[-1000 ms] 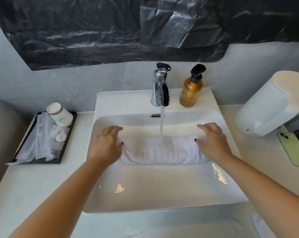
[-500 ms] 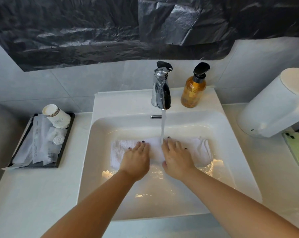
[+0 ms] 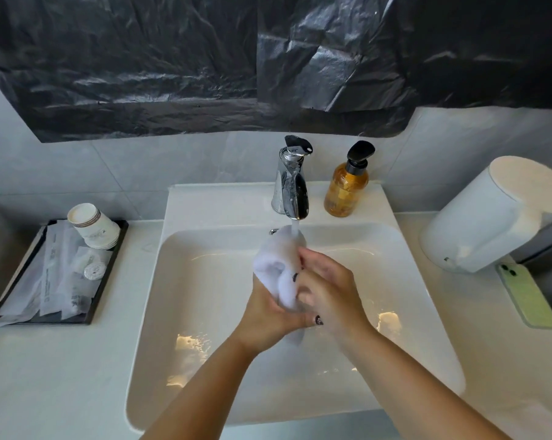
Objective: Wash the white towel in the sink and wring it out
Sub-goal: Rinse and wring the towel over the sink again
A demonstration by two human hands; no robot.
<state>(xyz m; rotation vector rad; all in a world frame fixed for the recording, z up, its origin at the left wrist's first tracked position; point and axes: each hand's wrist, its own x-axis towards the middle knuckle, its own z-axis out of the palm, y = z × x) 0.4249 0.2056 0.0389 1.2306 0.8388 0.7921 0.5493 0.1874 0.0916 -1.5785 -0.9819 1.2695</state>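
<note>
White bunched cloth towel stands upright over the white ceramic sink, under the running chrome tap; I see my left hand and right hand gripping its lower half, equally near.

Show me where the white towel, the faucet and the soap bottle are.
white towel (image 3: 273,260): head view, upper bunched part above the hands.
faucet (image 3: 289,185): head view, middle of the chrome body.
soap bottle (image 3: 345,190): head view, amber body below the black pump.
</note>
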